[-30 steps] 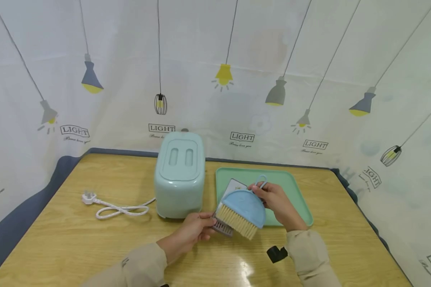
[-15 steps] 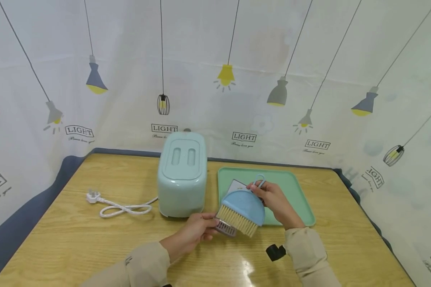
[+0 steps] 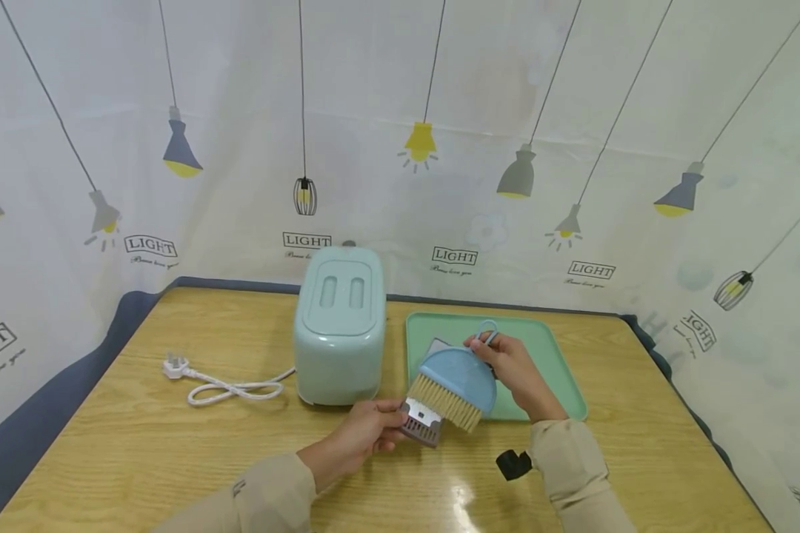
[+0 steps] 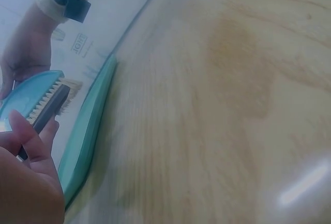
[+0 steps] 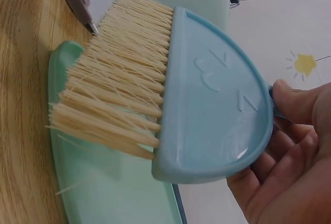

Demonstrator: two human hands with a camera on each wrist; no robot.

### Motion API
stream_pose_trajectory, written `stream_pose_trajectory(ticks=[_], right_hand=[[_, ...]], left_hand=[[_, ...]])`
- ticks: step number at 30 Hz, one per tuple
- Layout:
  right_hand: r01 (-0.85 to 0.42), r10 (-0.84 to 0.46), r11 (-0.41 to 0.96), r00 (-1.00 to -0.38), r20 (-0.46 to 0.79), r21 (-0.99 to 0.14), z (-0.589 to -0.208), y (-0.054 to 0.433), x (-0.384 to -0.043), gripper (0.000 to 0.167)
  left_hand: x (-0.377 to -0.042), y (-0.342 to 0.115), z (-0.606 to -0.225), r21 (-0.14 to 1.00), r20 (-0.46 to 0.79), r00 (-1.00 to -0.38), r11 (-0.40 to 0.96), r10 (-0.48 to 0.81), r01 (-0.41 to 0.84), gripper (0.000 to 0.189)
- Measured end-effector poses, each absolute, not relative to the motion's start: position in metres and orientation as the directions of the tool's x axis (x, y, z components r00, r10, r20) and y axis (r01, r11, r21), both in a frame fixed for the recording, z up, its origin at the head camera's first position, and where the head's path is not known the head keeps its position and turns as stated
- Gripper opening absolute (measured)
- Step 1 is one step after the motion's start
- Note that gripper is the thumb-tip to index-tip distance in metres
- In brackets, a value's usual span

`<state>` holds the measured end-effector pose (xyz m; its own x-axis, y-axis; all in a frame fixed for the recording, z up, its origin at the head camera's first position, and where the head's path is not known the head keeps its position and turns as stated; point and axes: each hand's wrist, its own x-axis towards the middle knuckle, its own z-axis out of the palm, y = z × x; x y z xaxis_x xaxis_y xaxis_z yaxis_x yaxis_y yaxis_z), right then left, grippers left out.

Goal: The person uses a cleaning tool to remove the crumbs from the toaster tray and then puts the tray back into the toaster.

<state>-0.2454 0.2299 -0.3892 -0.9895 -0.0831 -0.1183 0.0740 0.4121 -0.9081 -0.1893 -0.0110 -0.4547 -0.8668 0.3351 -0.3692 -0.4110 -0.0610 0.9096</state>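
Just right of the toaster (image 3: 340, 355), pinching with the left hand (image 3: 365, 431) a slotted panel (image 3: 421, 423), held aslant over the table (image 3: 647, 422); seemingly mid-brushing, next probably calling for light, even strokes. Silvery, grey-ended, partly hidden under pale bristles (image 5: 119, 63). Gripping the blue, half-moon brush (image 3: 463, 374) with the right hand (image 3: 518, 370).

We had a wooden table (image 3: 173, 451), yellow-brown grain, glossy, glare patch near the front. On it we logged: pale blue-green toaster (image 3: 340, 340), upright, left of centre toward the back; white cord (image 3: 240, 389), crossed in a loop left of the toaster, white plug (image 3: 175, 366) at its end; green tray (image 3: 557, 370), flat, raised rim, right of the toaster, slightly apart.
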Motion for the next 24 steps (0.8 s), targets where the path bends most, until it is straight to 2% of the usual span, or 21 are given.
stream_pose_trajectory(ticks=[24], right_hand=[[0.036, -0.005, 0.475, -0.999, -0.044, -0.879, -0.392, 0.236, -0.260, 0.037]], left_hand=[[-0.187, -0.015, -0.458, 0.897, -0.403, -0.850, -0.036, 0.339, -0.440, 0.048]])
